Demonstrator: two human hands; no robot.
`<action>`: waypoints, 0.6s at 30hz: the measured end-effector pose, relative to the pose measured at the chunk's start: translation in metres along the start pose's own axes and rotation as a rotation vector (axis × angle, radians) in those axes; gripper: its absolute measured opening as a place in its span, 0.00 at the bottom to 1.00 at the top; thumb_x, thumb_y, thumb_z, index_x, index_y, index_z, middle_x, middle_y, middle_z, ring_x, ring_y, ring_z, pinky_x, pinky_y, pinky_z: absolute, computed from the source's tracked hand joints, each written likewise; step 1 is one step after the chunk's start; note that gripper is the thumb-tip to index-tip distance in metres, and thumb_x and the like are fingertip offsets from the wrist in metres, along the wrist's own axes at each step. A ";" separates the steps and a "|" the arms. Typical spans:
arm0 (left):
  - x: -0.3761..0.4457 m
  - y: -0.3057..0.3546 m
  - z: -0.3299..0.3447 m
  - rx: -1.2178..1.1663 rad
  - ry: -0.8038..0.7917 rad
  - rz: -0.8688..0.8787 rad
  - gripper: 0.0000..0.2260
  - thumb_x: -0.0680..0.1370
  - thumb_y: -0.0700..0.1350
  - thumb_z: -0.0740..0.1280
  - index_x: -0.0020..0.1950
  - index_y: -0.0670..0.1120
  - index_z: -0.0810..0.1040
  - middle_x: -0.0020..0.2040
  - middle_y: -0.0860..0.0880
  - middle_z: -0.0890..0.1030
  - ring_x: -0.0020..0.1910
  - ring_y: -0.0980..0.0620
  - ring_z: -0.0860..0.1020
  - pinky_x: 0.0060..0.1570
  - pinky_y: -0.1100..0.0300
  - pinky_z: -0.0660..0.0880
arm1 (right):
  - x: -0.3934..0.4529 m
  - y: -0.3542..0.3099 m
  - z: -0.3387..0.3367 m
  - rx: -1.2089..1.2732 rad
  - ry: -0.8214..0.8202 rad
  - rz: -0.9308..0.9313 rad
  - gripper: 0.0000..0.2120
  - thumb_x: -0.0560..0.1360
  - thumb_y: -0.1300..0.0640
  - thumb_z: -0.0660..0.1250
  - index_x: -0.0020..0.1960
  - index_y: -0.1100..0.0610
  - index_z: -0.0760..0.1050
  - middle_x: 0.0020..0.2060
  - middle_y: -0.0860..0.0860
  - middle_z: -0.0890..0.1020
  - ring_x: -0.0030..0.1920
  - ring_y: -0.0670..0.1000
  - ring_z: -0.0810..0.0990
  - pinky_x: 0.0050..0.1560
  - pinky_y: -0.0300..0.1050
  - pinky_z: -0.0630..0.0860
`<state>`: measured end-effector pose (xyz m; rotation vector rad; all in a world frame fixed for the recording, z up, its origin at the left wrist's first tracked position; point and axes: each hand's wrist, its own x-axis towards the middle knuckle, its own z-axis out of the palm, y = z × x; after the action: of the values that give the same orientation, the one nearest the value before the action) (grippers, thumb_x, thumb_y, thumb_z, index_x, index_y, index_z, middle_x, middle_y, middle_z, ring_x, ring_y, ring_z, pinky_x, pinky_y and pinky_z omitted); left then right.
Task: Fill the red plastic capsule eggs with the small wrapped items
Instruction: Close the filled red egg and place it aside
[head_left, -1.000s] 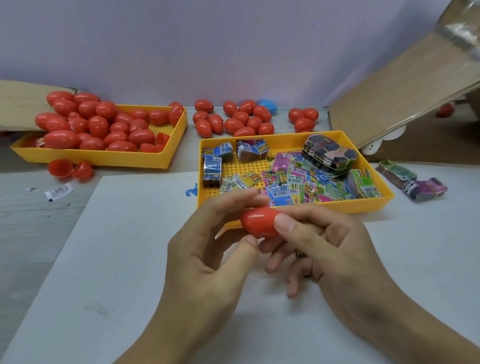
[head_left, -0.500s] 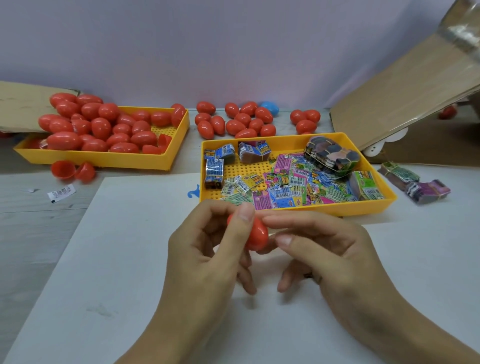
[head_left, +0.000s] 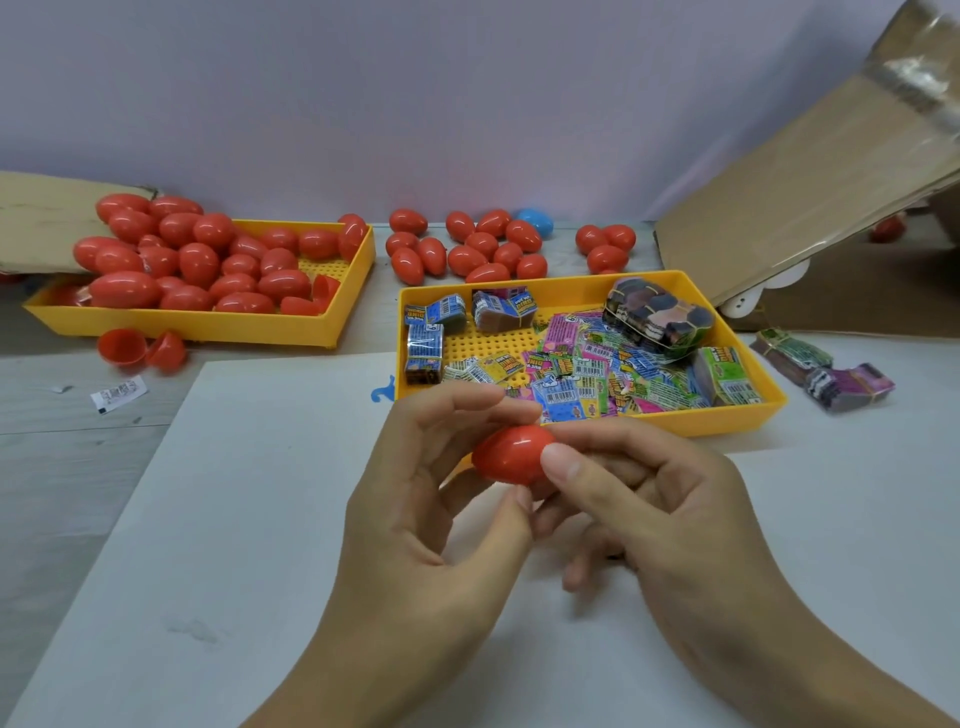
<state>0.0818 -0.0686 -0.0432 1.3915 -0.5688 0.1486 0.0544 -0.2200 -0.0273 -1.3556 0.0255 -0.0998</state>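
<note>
Two hands meet on one red capsule egg (head_left: 511, 460): the left hand (head_left: 431, 525) pinches it between fingertips and thumb, the right hand (head_left: 654, 514) presses its thumb against the egg's right end. The egg looks closed, so the step is likely snapping it shut or prying it apart. Just beyond the hands lies the tray of wrapped items (head_left: 587, 371); the next move calls for a firm twist or squeeze.

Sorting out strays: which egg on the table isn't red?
The blue egg, at the back by the wall, behind the loose red eggs.
</note>
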 end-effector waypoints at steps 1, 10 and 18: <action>0.000 -0.001 0.000 0.025 0.007 -0.006 0.22 0.72 0.32 0.71 0.61 0.50 0.76 0.57 0.43 0.80 0.59 0.41 0.80 0.55 0.57 0.79 | -0.001 0.001 0.001 -0.005 0.002 -0.024 0.11 0.68 0.56 0.74 0.50 0.52 0.85 0.36 0.58 0.86 0.33 0.53 0.84 0.25 0.41 0.76; 0.001 0.004 0.001 0.241 0.020 0.039 0.15 0.72 0.48 0.76 0.57 0.55 0.80 0.54 0.48 0.83 0.55 0.43 0.80 0.48 0.60 0.76 | 0.001 -0.002 -0.013 -0.485 0.217 -0.493 0.07 0.78 0.57 0.66 0.52 0.51 0.83 0.44 0.46 0.81 0.40 0.48 0.80 0.38 0.37 0.76; 0.001 0.000 0.001 -0.046 0.048 -0.003 0.19 0.72 0.38 0.72 0.62 0.47 0.76 0.57 0.44 0.82 0.59 0.42 0.81 0.54 0.59 0.79 | 0.015 0.008 -0.024 -1.407 0.064 -0.304 0.34 0.73 0.31 0.53 0.71 0.49 0.72 0.72 0.44 0.70 0.78 0.52 0.55 0.75 0.54 0.47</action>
<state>0.0824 -0.0703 -0.0426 1.3407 -0.5269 0.1648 0.0679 -0.2432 -0.0397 -2.7570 -0.0729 -0.4356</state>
